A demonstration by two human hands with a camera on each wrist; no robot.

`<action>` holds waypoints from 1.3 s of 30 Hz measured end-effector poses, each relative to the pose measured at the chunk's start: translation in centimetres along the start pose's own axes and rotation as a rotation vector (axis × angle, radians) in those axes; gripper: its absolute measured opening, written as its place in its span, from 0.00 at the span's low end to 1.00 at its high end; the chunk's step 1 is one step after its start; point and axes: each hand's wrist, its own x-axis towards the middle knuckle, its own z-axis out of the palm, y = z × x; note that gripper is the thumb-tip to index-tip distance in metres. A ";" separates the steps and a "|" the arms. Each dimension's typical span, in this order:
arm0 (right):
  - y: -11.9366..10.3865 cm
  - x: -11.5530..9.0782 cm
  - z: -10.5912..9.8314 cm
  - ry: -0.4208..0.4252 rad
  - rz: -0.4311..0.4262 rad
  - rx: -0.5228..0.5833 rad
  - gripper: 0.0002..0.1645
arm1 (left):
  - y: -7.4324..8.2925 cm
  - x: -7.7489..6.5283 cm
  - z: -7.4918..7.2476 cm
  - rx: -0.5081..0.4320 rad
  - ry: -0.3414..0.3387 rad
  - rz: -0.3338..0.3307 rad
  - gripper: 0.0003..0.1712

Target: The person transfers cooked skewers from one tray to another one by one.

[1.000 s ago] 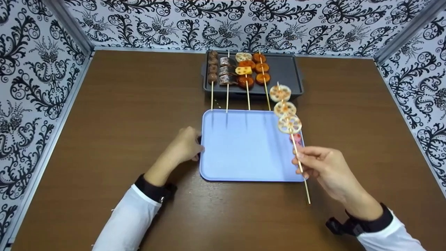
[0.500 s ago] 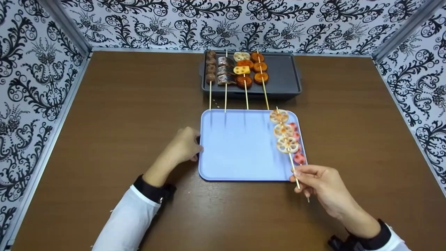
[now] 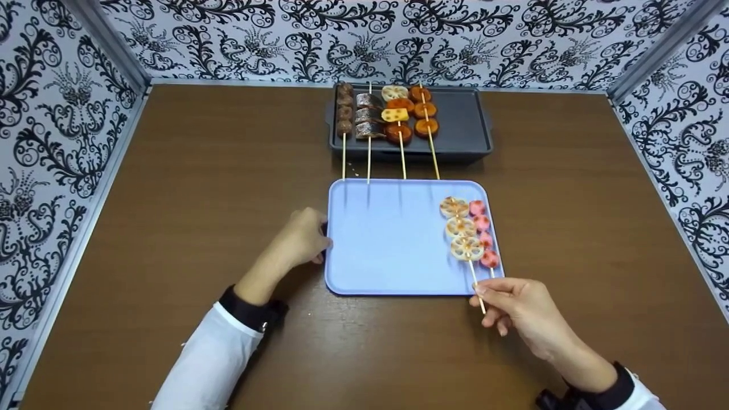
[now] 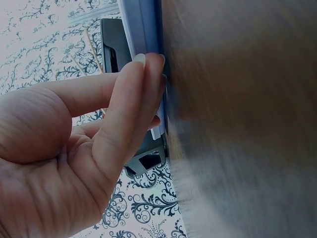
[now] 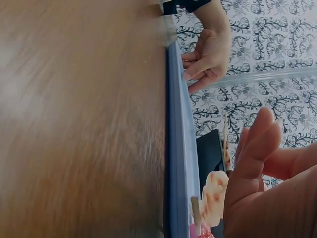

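Note:
In the head view, my right hand (image 3: 521,310) pinches the stick of a lotus root skewer (image 3: 466,249) near its lower end. The browned lotus slices lie over the right part of a pale blue tray (image 3: 387,239). Right beside them, along the tray's right edge, lies a skewer of pink pieces (image 3: 490,258). My left hand (image 3: 302,236) grips the tray's left edge, its fingertips (image 4: 130,84) at the rim in the left wrist view. In the right wrist view, a lotus slice (image 5: 214,196) shows beyond the tray's side, partly hidden by my right hand (image 5: 262,183).
Behind the tray stands a dark grill pan (image 3: 461,119) bearing a brown ball skewer (image 3: 344,111), a silvery fish skewer (image 3: 370,115), a mixed skewer (image 3: 398,132) and an orange-brown round-slice skewer (image 3: 426,126). Their sticks reach toward the tray. Patterned walls (image 3: 364,40) enclose the brown table (image 3: 228,171).
My right hand has moved down and toward me, lowering the lotus root skewer from above the pan's corner to the tray beside the pink skewer. The left hand keeps its place at the tray's edge.

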 end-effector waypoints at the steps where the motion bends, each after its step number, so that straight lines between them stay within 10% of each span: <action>1: 0.0 0.0 0.0 -0.004 0.005 -0.026 0.21 | 0.0 0.0 0.0 0.001 0.000 -0.003 0.05; 11: -0.1 0.3 0.0 -0.007 -0.034 -0.330 0.14 | 0.0 -0.1 0.0 -0.022 -0.012 -0.020 0.08; 39: 1.1 1.2 0.1 -0.037 -0.064 -0.458 0.13 | -0.1 0.1 0.1 -0.035 -0.020 -0.032 0.05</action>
